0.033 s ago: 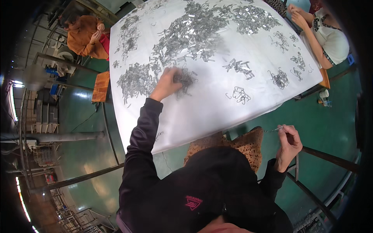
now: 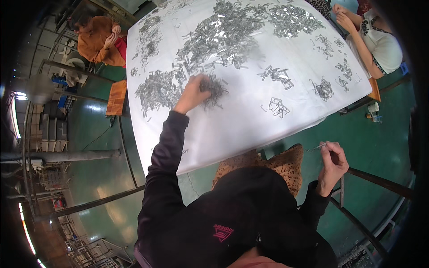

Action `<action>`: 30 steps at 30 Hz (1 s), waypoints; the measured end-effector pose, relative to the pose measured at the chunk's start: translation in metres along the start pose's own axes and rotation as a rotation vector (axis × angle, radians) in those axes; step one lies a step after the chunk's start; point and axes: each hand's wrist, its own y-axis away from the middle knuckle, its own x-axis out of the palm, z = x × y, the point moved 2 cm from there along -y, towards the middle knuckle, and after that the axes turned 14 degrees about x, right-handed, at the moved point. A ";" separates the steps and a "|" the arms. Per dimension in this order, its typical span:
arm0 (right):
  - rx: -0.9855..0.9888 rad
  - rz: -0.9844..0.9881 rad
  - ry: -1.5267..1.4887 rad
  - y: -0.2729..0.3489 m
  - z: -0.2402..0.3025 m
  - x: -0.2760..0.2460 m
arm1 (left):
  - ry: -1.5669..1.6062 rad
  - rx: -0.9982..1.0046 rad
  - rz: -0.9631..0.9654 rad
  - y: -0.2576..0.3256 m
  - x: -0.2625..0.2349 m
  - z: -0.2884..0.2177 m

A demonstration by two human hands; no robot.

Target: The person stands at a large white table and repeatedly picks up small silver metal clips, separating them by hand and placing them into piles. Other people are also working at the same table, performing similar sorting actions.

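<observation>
On the white-covered table, my left hand reaches into a small heap of dark wire hooks. Its thumb and fingers curl round part of that clump, and the fingertips are partly hidden. My right hand is off the table's near edge, to the right of my lap. Thumb and forefinger pinch a thin metal piece, with a fine strand of small pieces trailing left from it. A pile of flat metal clips lies left of my left hand, and a larger metal clip pile spreads beyond it.
Small groups of bent wire hooks and clips lie on the table's right half. One person sits at the far left, another at the far right. A wooden stool stands by the left edge. Metal bars run beside my right arm.
Very little differs. The view has shifted slightly; both hands keep nearly the same places and grips.
</observation>
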 end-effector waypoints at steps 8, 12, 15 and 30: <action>0.012 0.035 -0.042 0.003 0.000 0.012 | 0.190 -0.238 -0.062 -0.007 -0.007 0.013; 0.034 0.020 -0.040 0.003 -0.002 0.015 | -0.153 -0.168 -0.103 -0.007 -0.005 0.007; 0.041 0.024 -0.034 0.002 -0.005 0.014 | -0.473 0.027 -0.189 -0.002 0.006 -0.014; 0.092 -0.039 -0.009 -0.006 -0.020 0.004 | -0.306 -0.096 0.093 0.092 0.092 -0.108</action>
